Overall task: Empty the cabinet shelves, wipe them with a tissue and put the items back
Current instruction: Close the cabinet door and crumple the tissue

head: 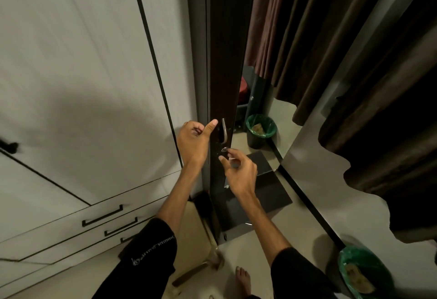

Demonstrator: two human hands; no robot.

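Both forearms are bare below black sleeves (pixel 151 251) pushed up near the elbows. The left sleeve carries thin white line markings. One bare foot (pixel 243 279) shows below.
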